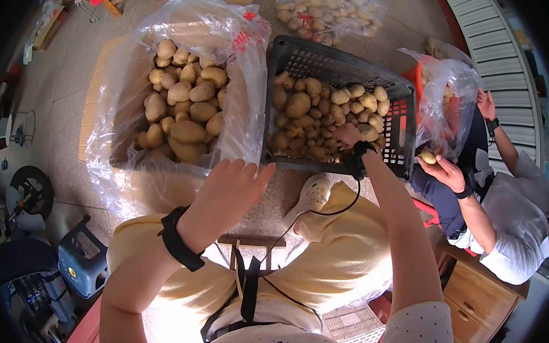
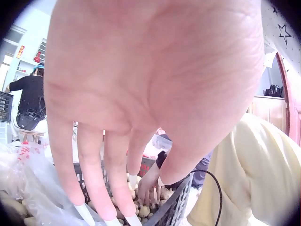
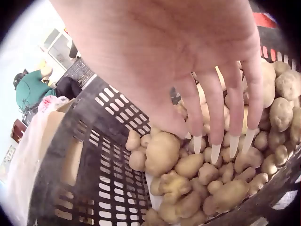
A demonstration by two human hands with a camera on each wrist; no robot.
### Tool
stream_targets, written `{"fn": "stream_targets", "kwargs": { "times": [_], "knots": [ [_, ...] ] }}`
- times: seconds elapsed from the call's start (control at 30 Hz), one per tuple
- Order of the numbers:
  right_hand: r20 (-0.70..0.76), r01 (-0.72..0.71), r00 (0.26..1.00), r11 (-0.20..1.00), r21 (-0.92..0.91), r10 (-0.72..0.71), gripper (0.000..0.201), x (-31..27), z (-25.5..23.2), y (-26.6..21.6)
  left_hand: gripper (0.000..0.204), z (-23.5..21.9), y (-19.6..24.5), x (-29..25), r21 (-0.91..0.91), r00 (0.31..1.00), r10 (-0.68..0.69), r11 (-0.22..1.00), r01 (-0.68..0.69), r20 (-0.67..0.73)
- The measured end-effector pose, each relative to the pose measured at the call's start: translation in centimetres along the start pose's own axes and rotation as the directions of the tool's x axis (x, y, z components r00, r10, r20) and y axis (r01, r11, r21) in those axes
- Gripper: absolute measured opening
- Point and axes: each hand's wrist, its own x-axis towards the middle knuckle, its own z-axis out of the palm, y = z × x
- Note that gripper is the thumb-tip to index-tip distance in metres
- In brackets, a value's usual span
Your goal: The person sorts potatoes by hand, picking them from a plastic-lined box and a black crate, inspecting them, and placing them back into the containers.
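Note:
A black plastic crate (image 1: pixel 344 57) holds many potatoes of mixed sizes (image 1: pixel 298 105). My right hand (image 1: pixel 350 136) reaches down into it, fingertips touching the small potatoes; in the right wrist view the fingers of the hand (image 3: pixel 202 89) hang spread and nearly straight over potatoes (image 3: pixel 190 165), gripping none. My left hand (image 1: pixel 227 197) hovers empty by the near right corner of a cardboard box lined with clear plastic (image 1: pixel 244 100), which holds larger potatoes (image 1: pixel 189 132). The left wrist view shows that hand (image 2: pixel 141 94) with its fingers extended.
At the right, another person holds a potato (image 1: pixel 427 156) beside a plastic-lined red container (image 1: pixel 448 81). A clear bag of potatoes (image 1: pixel 328 11) lies beyond the crate. A blue stool (image 1: pixel 83 260) stands at the left, and a cable (image 1: pixel 328 212) hangs from my right wrist.

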Motion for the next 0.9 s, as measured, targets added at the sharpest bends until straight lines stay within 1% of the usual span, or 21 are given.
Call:
{"fn": "stream_targets", "kwargs": {
  "times": [0.03, 0.07, 0.1, 0.13, 0.17, 0.2, 0.23, 0.27, 0.33, 0.37, 0.43, 0.53, 0.6, 0.63, 0.67, 0.73, 0.87, 0.9],
  "knots": [
    [0.008, -0.012, 1.000, 0.994, -0.108, 0.012, 0.033, 0.7, 0.1, -0.1, 0.041, -0.1, 0.0, 0.0, -0.004, 1.000, -0.003, 1.000, 0.003, 0.003],
    [0.014, -0.013, 1.000, 0.994, -0.111, 0.014, 0.033, 1.9, 0.7, 0.4, 0.041, -0.2, 0.1, 0.1, 0.011, 1.000, -0.004, 1.000, 0.004, 0.002],
    [-0.056, 0.088, 0.993, 0.957, -0.275, -0.107, 0.033, 4.2, 1.9, 2.4, 0.042, -0.4, 0.3, 0.1, 0.026, 1.000, -0.005, 1.000, 0.005, 0.002],
    [-0.102, 0.172, 0.966, 0.883, -0.436, -0.238, 0.034, 6.2, 2.8, 3.8, 0.042, -0.5, 0.4, 0.1, 0.023, 1.000, -0.010, 1.000, 0.009, 0.006],
    [-0.096, 0.173, 0.967, 0.883, -0.436, -0.236, 0.034, 7.5, 3.2, 4.3, 0.042, -0.7, 0.7, 0.1, 0.020, 1.000, -0.007, 1.000, 0.007, -0.005],
    [-0.023, 0.039, 0.998, 0.935, -0.353, -0.051, 0.036, 8.3, 3.5, 4.3, 0.042, -0.8, 0.8, 0.1, 0.016, 1.000, -0.004, 1.000, 0.004, -0.016],
    [0.065, -0.106, 0.990, 0.954, -0.282, 0.129, 0.038, 9.1, 3.6, 4.2, 0.042, -0.8, 0.9, 0.2, 0.014, 1.000, -0.008, 1.000, 0.009, -0.012],
    [0.072, -0.106, 0.989, 0.953, -0.285, 0.131, 0.038, 9.6, 4.1, 4.3, 0.042, -0.8, 0.9, 0.2, -0.015, 1.000, -0.007, 1.000, 0.007, 0.008],
    [0.111, 0.064, 0.994, 0.846, -0.530, -0.005, 0.041, 8.8, 5.6, 3.3, 0.043, -1.0, 1.0, 0.3, -0.050, 0.999, -0.014, 0.999, 0.016, 0.036],
    [0.121, 0.067, 0.993, 0.844, -0.532, -0.002, 0.041, 8.2, 6.2, 2.8, 0.043, -1.2, 1.1, 0.4, -0.031, 0.999, -0.017, 0.999, 0.019, 0.048],
    [0.120, 0.027, 0.992, 0.820, -0.572, 0.050, 0.042, 7.1, 7.0, 1.7, 0.043, -1.1, 1.1, 0.6, -0.013, 0.998, -0.025, 1.000, 0.026, 0.060],
    [0.104, -0.031, 0.987, 0.774, -0.632, 0.124, 0.045, 5.9, 7.5, 0.6, 0.042, -0.9, 1.1, 0.9, 0.013, 0.999, -0.027, 1.000, 0.026, 0.037],
    [0.092, -0.068, 0.981, 0.741, -0.668, 0.173, 0.048, 5.2, 7.9, -0.1, 0.041, -1.0, 1.0, 1.0, -0.004, 0.996, -0.030, 1.000, 0.030, 0.089],
    [0.084, -0.086, 0.977, 0.723, -0.686, 0.196, 0.050, 4.9, 8.1, -0.4, 0.041, -0.9, 1.0, 1.0, -0.006, 0.995, -0.033, 0.999, 0.034, 0.091],
    [0.088, -0.084, 0.977, 0.722, -0.687, 0.197, 0.050, 4.7, 8.2, -0.7, 0.041, -0.8, 0.9, 0.9, -0.004, 0.996, -0.038, 0.999, 0.039, 0.086],
    [0.116, -0.047, 0.975, 0.678, -0.734, 0.192, 0.042, 4.7, 8.6, -1.1, 0.041, -0.7, 0.8, 0.9, 0.000, 0.995, -0.047, 0.999, 0.047, 0.083],
    [0.131, -0.027, 0.976, 0.688, -0.725, 0.176, 0.047, 5.1, 8.7, -0.8, 0.041, -0.8, 0.9, 0.8, 0.010, 0.995, -0.060, 0.998, 0.060, 0.082],
    [0.133, -0.039, 0.974, 0.712, -0.701, 0.185, 0.046, 5.2, 8.5, -0.7, 0.040, -0.8, 1.0, 0.8, 0.005, 0.993, -0.070, 0.998, 0.070, 0.092]
  ]
}}
